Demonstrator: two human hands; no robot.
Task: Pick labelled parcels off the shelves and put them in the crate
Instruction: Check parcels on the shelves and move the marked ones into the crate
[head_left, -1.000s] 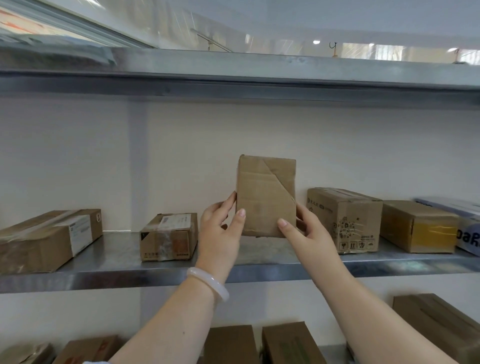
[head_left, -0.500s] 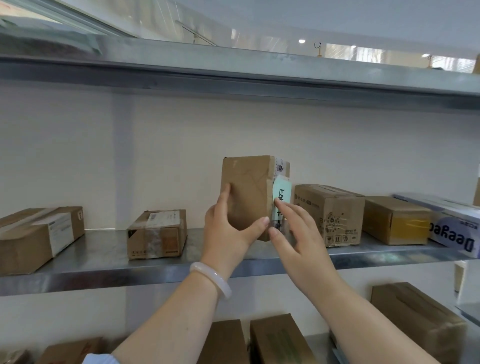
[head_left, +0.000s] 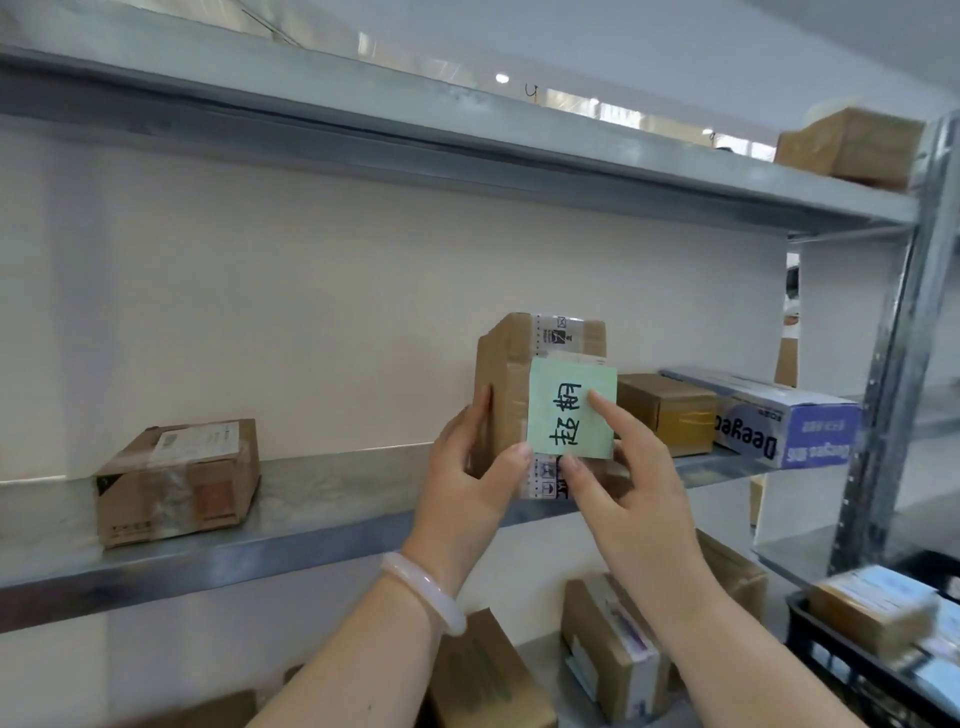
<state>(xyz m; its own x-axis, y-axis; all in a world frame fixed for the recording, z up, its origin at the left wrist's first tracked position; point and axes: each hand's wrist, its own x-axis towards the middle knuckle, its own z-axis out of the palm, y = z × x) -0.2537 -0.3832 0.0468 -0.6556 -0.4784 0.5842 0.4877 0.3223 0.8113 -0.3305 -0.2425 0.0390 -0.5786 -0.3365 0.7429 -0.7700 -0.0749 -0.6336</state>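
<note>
I hold a small brown cardboard parcel (head_left: 506, 364) upright above the middle metal shelf (head_left: 332, 499). A green sticky note (head_left: 561, 410) with black handwriting covers its front face. My left hand (head_left: 467, 473) grips the parcel's left side and bottom corner, a pale bangle on the wrist. My right hand (head_left: 623, 467) holds the right lower side, with the forefinger laid on the green note. A black crate (head_left: 852, 654) sits at the lower right with several parcels inside.
On the middle shelf lie a taped brown box (head_left: 176, 483) at left, a yellow-taped box (head_left: 670, 410) and a blue-and-white carton (head_left: 779, 421) at right. More boxes (head_left: 608, 649) stand on the lower shelf. A steel upright (head_left: 888, 364) rises at right; another box (head_left: 852, 145) rests on the top shelf.
The parcel has been turned so its face with the green note now points at me. My view has swung right, bringing the crate and the steel upright into sight.
</note>
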